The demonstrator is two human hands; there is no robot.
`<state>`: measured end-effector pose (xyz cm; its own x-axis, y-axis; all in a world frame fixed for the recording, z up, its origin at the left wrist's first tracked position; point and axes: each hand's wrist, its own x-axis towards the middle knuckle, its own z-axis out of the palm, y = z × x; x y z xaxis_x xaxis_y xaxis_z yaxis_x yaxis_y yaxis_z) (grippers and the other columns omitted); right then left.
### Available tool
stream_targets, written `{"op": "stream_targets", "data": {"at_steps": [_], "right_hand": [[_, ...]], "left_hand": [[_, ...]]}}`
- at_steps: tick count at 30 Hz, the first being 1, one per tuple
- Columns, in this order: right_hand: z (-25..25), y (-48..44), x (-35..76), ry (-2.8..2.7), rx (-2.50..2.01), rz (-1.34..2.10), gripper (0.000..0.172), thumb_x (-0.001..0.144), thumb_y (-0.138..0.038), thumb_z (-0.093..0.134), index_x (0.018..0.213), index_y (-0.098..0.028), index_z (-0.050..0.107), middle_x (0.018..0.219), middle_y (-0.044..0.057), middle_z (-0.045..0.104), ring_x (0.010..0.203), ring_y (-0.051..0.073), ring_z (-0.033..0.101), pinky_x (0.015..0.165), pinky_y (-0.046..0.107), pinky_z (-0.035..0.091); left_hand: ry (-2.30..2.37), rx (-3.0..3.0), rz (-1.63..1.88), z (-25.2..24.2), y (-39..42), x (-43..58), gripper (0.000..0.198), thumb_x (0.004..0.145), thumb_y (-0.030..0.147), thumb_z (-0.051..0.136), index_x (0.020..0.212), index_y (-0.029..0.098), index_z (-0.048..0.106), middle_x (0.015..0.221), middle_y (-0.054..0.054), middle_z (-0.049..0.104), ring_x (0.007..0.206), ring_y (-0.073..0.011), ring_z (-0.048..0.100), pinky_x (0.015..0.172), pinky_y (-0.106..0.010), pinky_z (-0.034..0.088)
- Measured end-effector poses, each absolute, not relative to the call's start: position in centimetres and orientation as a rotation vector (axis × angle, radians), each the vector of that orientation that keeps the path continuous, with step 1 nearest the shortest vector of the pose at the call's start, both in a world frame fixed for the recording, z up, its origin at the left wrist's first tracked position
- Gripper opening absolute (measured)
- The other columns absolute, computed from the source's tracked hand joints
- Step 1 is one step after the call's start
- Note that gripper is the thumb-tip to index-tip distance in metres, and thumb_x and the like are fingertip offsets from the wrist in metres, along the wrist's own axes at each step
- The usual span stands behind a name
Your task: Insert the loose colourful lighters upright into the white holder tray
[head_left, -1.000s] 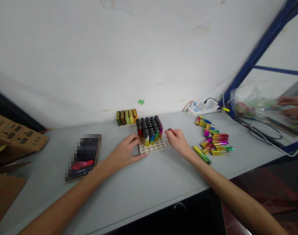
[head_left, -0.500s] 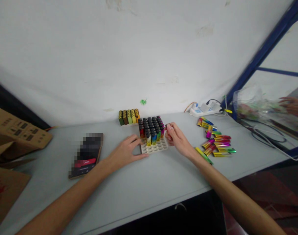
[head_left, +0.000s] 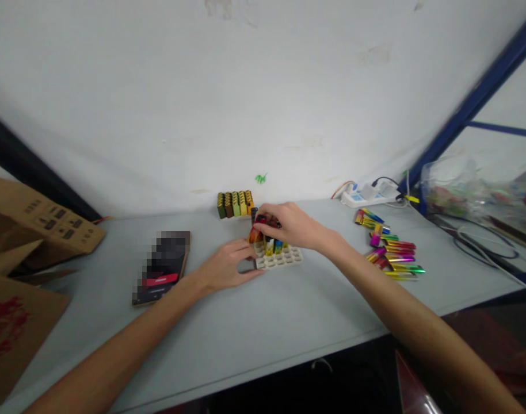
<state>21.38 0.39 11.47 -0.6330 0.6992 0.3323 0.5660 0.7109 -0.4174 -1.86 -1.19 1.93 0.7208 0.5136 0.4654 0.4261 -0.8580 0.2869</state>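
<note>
My left hand (head_left: 231, 264) holds the left edge of a white tray (head_left: 284, 260) with rows of holes, its thumb along the front corner. Above the tray's left part is my right hand (head_left: 284, 224), its fingers pinching a tilted red-and-yellow lighter (head_left: 254, 233). Shiny lighters (head_left: 270, 246) with black tops stand upright in the tray's back rows. My right hand hides most of them. The front rows of holes show bare.
Behind the tray stands a block of green, brown and yellow lighters (head_left: 236, 204). Loose metallic-coloured sleeves (head_left: 396, 247) lie at the right, before a power strip (head_left: 369, 194). A dark box (head_left: 166, 264) and cardboard boxes (head_left: 42, 218) are at the left. Cables (head_left: 479, 241) lie far right.
My right hand has moved left from beside the tray to above its left part, now covering most of the standing lighters. My left hand stays at the tray edge. The view has shifted slightly.
</note>
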Motion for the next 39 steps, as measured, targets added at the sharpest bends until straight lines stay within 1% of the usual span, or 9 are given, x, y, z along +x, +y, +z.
{"op": "stream_targets", "data": {"at_steps": [3, 5, 10, 17, 24, 27, 31, 35, 39], "right_hand": [[11.7, 1.6, 21.2, -2.564, -0.975, 0.278, 0.019, 0.101, -0.030, 0.064, 0.101, -0.014, 0.075, 0.082, 0.005, 0.071, 0.070, 0.015, 0.056, 0.070, 0.028, 0.037], [11.8, 2.1, 21.1, -2.647, -0.916, 0.254, 0.016, 0.099, -0.027, 0.068, 0.100, -0.014, 0.077, 0.088, 0.007, 0.072, 0.076, 0.017, 0.058, 0.074, 0.029, 0.039], [11.7, 2.1, 20.4, -2.708, -0.956, 0.136, 0.015, 0.094, -0.027, 0.075, 0.100, -0.016, 0.082, 0.103, 0.012, 0.067, 0.099, 0.023, 0.057, 0.086, 0.033, 0.042], [13.1, 1.2, 19.4, -2.720, -1.173, 0.113, 0.013, 0.084, -0.024, 0.083, 0.093, -0.015, 0.083, 0.098, 0.012, 0.068, 0.097, 0.024, 0.059, 0.081, 0.032, 0.044], [13.0, 2.2, 18.5, -2.774, -1.205, 0.257, 0.009, 0.077, -0.021, 0.087, 0.084, -0.018, 0.083, 0.082, 0.006, 0.071, 0.081, 0.020, 0.063, 0.071, 0.029, 0.044], [13.5, 2.0, 19.0, -2.760, -1.100, 0.242, 0.009, 0.084, -0.024, 0.082, 0.090, -0.019, 0.083, 0.087, 0.007, 0.073, 0.082, 0.019, 0.062, 0.072, 0.029, 0.042], [15.6, 0.6, 22.7, -2.603, -0.990, 0.212, 0.018, 0.096, -0.031, 0.071, 0.101, -0.020, 0.083, 0.088, 0.005, 0.073, 0.078, 0.016, 0.059, 0.076, 0.030, 0.041], [16.6, -1.6, 30.3, -2.345, -1.251, 0.134, 0.028, 0.098, -0.043, 0.064, 0.097, -0.022, 0.083, 0.081, 0.004, 0.071, 0.073, 0.016, 0.060, 0.074, 0.031, 0.042], [14.1, -4.4, 39.8, -2.267, -1.553, 0.244, 0.041, 0.094, -0.059, 0.061, 0.101, -0.024, 0.082, 0.090, 0.008, 0.076, 0.076, 0.022, 0.068, 0.075, 0.036, 0.051]], "left_hand": [[0.728, 2.791, 0.805, 1.8, -1.2, -2.0, 0.022, 0.098, 0.040, 0.069, 0.091, 0.020, 0.074, 0.071, -0.001, 0.068, 0.071, -0.0180, 0.066, 0.074, -0.031, 0.054], [0.714, 2.800, 0.803, 1.6, -1.3, -2.0, 0.022, 0.100, 0.039, 0.067, 0.093, 0.020, 0.077, 0.063, 0.001, 0.063, 0.063, -0.0166, 0.062, 0.068, -0.029, 0.051], [0.765, 2.800, 0.764, 1.4, -1.3, -2.0, 0.021, 0.098, 0.039, 0.070, 0.094, 0.021, 0.080, 0.057, 0.001, 0.061, 0.059, -0.0162, 0.060, 0.062, -0.027, 0.048], [0.834, 2.783, 0.703, 1.5, -1.4, -1.9, 0.016, 0.094, 0.037, 0.073, 0.095, 0.022, 0.079, 0.058, 0.002, 0.062, 0.058, -0.0163, 0.060, 0.062, -0.027, 0.048], [0.808, 2.788, 0.718, 1.6, -1.4, -1.9, 0.019, 0.097, 0.038, 0.069, 0.093, 0.022, 0.078, 0.058, 0.002, 0.062, 0.055, -0.0151, 0.059, 0.061, -0.027, 0.048], [0.811, 2.780, 0.751, 1.5, -1.4, -1.9, 0.020, 0.098, 0.039, 0.067, 0.092, 0.023, 0.077, 0.057, 0.002, 0.061, 0.055, -0.0153, 0.058, 0.060, -0.027, 0.048], [0.832, 2.776, 0.713, 1.5, -1.3, -1.9, 0.020, 0.098, 0.039, 0.067, 0.093, 0.023, 0.077, 0.058, 0.002, 0.060, 0.056, -0.0154, 0.059, 0.062, -0.027, 0.048], [0.846, 2.790, 0.677, 1.6, -1.4, -1.9, 0.017, 0.096, 0.036, 0.069, 0.090, 0.022, 0.075, 0.059, 0.002, 0.059, 0.057, -0.0154, 0.059, 0.061, -0.026, 0.047], [0.811, 2.785, 0.735, 1.9, -1.5, -1.7, 0.013, 0.096, 0.033, 0.067, 0.092, 0.022, 0.072, 0.056, 0.004, 0.055, 0.056, -0.0151, 0.057, 0.060, -0.025, 0.044]]}}
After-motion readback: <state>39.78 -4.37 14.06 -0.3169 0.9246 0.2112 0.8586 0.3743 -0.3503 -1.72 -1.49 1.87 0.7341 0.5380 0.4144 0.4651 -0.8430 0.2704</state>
